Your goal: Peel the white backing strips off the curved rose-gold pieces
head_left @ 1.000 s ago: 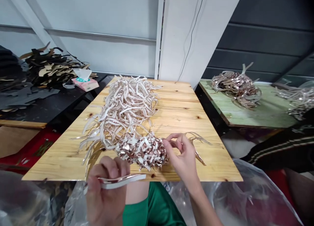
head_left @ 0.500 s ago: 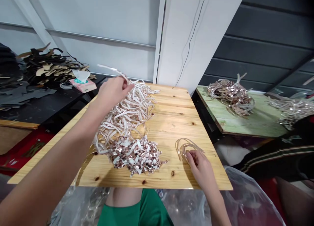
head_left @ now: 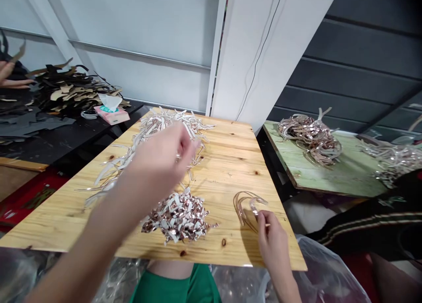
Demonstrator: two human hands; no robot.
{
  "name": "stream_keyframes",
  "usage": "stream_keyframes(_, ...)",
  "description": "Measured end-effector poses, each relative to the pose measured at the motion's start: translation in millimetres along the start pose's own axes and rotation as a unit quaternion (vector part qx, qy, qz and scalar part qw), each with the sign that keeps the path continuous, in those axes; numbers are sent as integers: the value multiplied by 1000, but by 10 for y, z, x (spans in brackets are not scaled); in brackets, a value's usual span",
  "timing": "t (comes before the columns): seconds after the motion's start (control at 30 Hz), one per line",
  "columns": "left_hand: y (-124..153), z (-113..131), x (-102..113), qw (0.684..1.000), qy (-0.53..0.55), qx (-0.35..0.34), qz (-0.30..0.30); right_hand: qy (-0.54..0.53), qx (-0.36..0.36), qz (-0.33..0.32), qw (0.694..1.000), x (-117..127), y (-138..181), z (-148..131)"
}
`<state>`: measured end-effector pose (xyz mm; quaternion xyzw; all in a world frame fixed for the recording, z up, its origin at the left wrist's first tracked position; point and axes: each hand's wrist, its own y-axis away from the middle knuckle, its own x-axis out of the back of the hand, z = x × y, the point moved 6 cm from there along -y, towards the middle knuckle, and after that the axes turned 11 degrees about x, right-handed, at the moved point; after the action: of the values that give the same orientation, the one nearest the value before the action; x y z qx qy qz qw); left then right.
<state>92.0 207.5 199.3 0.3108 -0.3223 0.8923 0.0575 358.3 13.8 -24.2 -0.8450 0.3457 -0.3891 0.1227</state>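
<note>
My left hand is over the pile of long white and rose-gold strips. It is blurred by motion, its fingers curled closed, with a small glint between them that I cannot make out. My right hand is pinched on a short shiny strip at the table's right front. Just beyond those fingers a few thin curved strips lie on the wood. A heap of small rose-gold and white clippings sits near the front edge, between my hands.
The wooden table meets a white pillar at the back. To the left, a black table holds dark scraps, a tissue box and another person's hand. Shiny strips lie on a green table to the right, beside a dark sleeve.
My left hand has come nearer and down from the far strip pile, where it held a white strip. My right hand has moved slightly toward me. Another person's hand has appeared at far left.
</note>
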Motion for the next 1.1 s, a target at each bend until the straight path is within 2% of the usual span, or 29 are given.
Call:
stream_keyframes(0.07, 519, 211, -141, 987, 152, -11, -43, -9, -18, 66, 998, 165, 7, -25)
stream_keyframes(0.13, 900, 312, -409, 969, 234, 20, -77, -24, -25, 137, 990, 343, 33, -100)
stream_keyframes(0.2, 1087, 336, -721, 960, 256, 75, -86, -50, -22, 198, 979, 514, 84, -236)
stream_keyframes(0.23, 1124, 355, -891, 959, 246, 94, -110, -70, -19, 212, 975, 581, 112, -322)
stream_keyframes(0.3, 1149, 405, -1188, 948, 241, 107, -176, -132, -15, 189, 973, 646, 146, -502)
stream_keyframes(0.37, 1186, 431, -1382, 926, 267, 118, -241, -217, -28, 88, 972, 579, 142, -650)
stream_keyframes(0.4, 1220, 415, -1428, 912, 292, 134, -256, -275, -42, 27, 960, 505, 138, -701)
stream_keyframes(0.43, 1263, 375, -1442, 900, 318, 157, -254, -332, -59, -17, 941, 434, 135, -733)
stream_keyframes(0.47, 1316, 315, -1432, 891, 341, 182, -238, -372, -84, -34, 924, 378, 131, -728)
stream_keyframes(0.53, 1447, 165, -1378, 880, 368, 231, -192, -403, -148, -15, 903, 291, 131, -641)
stream_keyframes(0.6, 1584, 36, -1329, 876, 376, 254, -164, -385, -182, 2, 905, 217, 144, -570)
stream_keyframes(0.77, 1794, -91, -1317, 865, 387, 251, -198, -331, -110, -107, 931, 66, 141, -754)
stream_keyframes(0.9, 1844, -98, -1322, 837, 429, 279, -192, -380, -93, -139, 910, 28, 129, -935)
stream_keyframes(1.03, 1906, 21, -1422, 771, 503, 282, -270, -433, -86, -172, 881, -43, 195, -1027)
stream_keyframes(1.07, 1917, 34, -1431, 774, 496, 275, -283, -432, -88, -178, 880, -59, 218, -1027)
stream_keyframes(1.1, 1920, 31, -1424, 790, 474, 265, -285, -423, -91, -178, 884, -68, 236, -1017)
